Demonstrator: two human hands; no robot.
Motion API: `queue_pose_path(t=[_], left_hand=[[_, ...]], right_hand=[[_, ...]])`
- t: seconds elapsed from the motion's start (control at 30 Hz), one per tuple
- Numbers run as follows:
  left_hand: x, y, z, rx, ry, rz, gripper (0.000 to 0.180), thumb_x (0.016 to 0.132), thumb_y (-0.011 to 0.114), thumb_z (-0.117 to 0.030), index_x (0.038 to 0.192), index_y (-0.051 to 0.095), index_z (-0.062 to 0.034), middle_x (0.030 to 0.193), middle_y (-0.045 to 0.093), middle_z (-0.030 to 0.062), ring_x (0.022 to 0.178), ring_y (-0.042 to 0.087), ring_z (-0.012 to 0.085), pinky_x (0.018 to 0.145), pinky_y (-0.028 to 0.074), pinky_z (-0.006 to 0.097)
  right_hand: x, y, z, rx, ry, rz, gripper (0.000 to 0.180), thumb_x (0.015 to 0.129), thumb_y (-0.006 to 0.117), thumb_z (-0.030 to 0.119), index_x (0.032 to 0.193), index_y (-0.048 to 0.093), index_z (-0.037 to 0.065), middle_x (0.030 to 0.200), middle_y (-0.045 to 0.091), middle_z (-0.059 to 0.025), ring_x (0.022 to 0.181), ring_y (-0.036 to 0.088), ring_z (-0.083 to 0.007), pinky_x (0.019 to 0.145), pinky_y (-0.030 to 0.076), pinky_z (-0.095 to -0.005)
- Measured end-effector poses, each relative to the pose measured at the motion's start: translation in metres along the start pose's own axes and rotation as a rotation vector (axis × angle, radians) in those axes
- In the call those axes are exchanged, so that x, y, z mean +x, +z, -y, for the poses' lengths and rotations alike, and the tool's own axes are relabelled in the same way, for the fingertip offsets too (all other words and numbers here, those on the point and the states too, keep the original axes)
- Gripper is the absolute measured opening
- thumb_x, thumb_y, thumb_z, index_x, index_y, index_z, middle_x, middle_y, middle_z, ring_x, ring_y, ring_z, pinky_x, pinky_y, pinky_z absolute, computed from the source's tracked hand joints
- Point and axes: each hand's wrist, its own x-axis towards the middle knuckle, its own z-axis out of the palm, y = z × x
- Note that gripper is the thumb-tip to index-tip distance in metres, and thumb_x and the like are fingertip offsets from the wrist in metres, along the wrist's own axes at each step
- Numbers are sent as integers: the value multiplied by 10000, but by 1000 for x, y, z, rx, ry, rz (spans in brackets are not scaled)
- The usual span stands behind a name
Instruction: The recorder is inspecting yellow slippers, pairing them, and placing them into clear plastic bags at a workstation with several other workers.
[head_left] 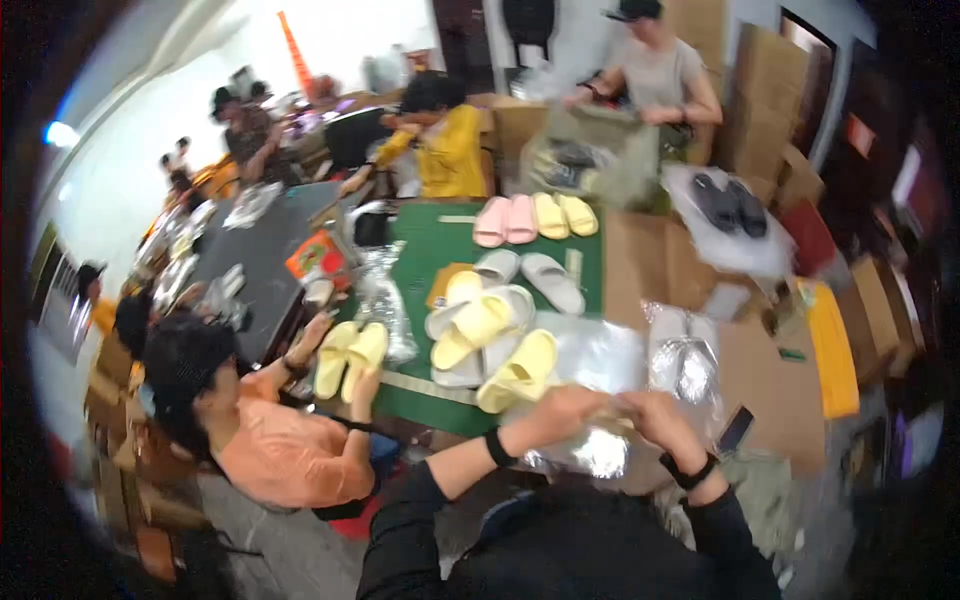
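Near the table's front edge, my left hand (563, 418) and my right hand (662, 428) are close together with fingers curled, wearing dark wristbands. Both appear to grip the top of a shiny clear plastic bag (603, 455) that hangs below them; blur hides what exactly is pinched. Just beyond my left hand lies a pair of yellow slippers (518, 372). More yellow slippers (472, 328) rest in a heap on grey slippers (545, 282). Flat clear bags (598, 352) lie straight ahead of my hands.
Right of my hands are bagged grey slippers (684, 362) and a phone (735, 428). Pink slippers (505, 220) stand at the green mat's (425, 232) far side. Left, a person in orange (290, 450) holds yellow slippers (350, 358). Dark slippers (728, 205) lie far right.
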Motion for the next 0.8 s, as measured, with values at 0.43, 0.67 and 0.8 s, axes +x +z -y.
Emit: queue_pose_path(t=[0.43,0.67,0.8], left_hand=[[4,-12,-7,2,-84,-305,133,787,490,63,846,590,0,661,599,116,545,578,182,515,460,270],[11,-16,-19,74,53,-401,136,880,470,-21,822,576,40,654,603,106,488,549,160,485,446,253],[4,-13,-6,142,100,-368,111,863,491,-15,836,580,45,649,605,106,484,555,182,503,458,264]], right_hand=[[-20,-4,-12,-98,-64,-122,122,708,580,95,828,563,96,741,572,-103,731,561,-315,614,446,-417],[-24,-16,-5,-156,-176,-231,183,690,561,54,866,513,72,746,549,-91,732,560,-287,604,451,-400],[-16,-37,-13,-251,-61,-210,153,715,533,78,865,534,111,748,555,-83,739,563,-292,604,453,-391]])
